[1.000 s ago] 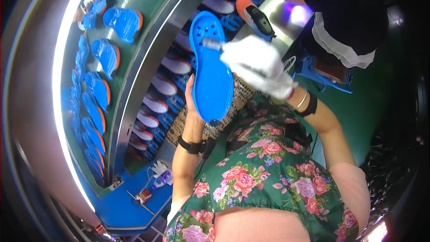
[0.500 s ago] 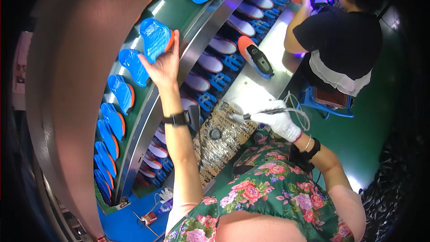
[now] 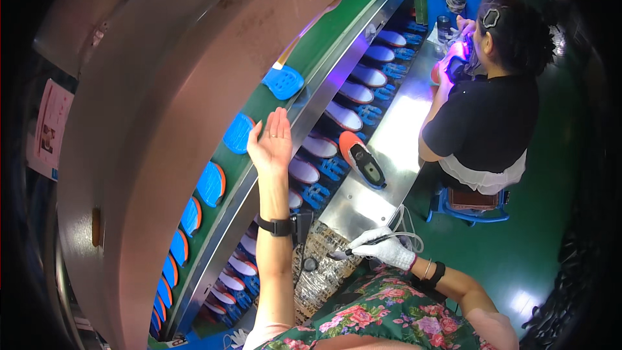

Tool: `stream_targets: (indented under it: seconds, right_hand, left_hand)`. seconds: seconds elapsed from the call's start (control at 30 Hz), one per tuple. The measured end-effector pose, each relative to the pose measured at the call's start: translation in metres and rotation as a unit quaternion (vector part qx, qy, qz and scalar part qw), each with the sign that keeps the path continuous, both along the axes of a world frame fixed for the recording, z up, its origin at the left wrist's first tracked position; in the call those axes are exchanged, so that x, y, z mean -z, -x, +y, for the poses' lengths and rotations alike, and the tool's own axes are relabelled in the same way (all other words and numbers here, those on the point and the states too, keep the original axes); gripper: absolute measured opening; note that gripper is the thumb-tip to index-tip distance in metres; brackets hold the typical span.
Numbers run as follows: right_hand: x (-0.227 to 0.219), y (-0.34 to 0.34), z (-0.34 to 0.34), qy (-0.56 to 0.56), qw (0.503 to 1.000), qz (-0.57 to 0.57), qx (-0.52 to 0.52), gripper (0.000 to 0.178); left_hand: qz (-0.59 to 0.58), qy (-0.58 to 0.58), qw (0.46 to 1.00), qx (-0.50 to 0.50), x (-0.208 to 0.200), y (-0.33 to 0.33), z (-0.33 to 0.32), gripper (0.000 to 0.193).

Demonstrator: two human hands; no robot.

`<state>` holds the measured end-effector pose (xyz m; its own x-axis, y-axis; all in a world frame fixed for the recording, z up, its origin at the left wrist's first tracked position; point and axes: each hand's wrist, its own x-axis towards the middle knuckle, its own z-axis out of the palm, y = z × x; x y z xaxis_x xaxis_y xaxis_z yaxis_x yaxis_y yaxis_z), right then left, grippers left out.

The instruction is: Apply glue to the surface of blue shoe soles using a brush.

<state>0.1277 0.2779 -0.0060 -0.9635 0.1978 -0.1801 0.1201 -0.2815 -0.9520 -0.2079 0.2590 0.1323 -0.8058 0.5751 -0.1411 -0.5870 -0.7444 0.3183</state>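
My bare left hand (image 3: 273,146) is raised palm up beside the green conveyor belt (image 3: 327,32), fingers stretched out and nothing in it. Right next to it on the belt lies a glossy blue shoe sole (image 3: 239,134), partly behind the brown hood. Another blue sole (image 3: 284,83) with small hollows sits farther up the belt. My right hand (image 3: 383,249), in a white glove, grips a thin dark-handled brush (image 3: 355,250) with a thin hose beside it. The brush's tip hangs over a worktop covered with taped, printed paper (image 3: 327,285).
Several blue soles with orange rims (image 3: 210,184) line the belt below my left hand. On a lower rack stand white-faced, orange-rimmed pieces (image 3: 343,116). An orange-and-black shoe (image 3: 363,159) lies on the metal ledge. A co-worker (image 3: 486,116) sits at right. A brown hood (image 3: 149,123) overhangs the belt.
My left hand has come away from the orange-rimmed blue sole it was touching and now lies open. The view has shifted. My right hand still holds the brush, its tip now lower.
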Motion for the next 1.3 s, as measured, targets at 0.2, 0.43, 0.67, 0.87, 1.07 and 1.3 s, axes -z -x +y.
stream_targets:
  seconds: [0.2, 0.43, 0.67, 0.87, 1.07, 1.3]
  right_hand:
    - [0.006, 0.002, 0.002, 0.042, 0.999, -0.008, 0.015, 0.017]
    - [0.015, 0.005, -0.016, 0.016, 0.999, 0.041, -0.012, 0.017]
    - [0.040, 0.005, -0.028, 0.041, 0.998, 0.039, -0.002, 0.021]
    - [0.036, 0.008, -0.045, 0.187, 0.980, 0.008, 0.066, 0.018]
    - [-0.024, 0.007, -0.023, 0.272, 0.954, 0.076, 0.097, 0.017]
    - [-0.074, 0.012, -0.041, 0.259, 0.955, 0.124, 0.068, 0.022]
  left_hand:
    - [0.423, 0.586, 0.677, -0.138, -0.019, 0.089, 0.083, 0.072]
    - [0.427, 0.556, 0.695, -0.163, 0.019, 0.159, 0.043, 0.078]
    - [0.336, 0.209, 0.918, -0.024, 0.002, 0.037, -0.038, 0.072]
    - [0.163, -0.002, 0.982, 0.094, 0.004, -0.094, -0.135, 0.088]
    - [0.168, 0.201, 0.964, 0.054, 0.079, -0.151, -0.245, 0.069]
    - [0.028, 0.052, 0.983, 0.175, 0.172, -0.206, -0.265, 0.095]
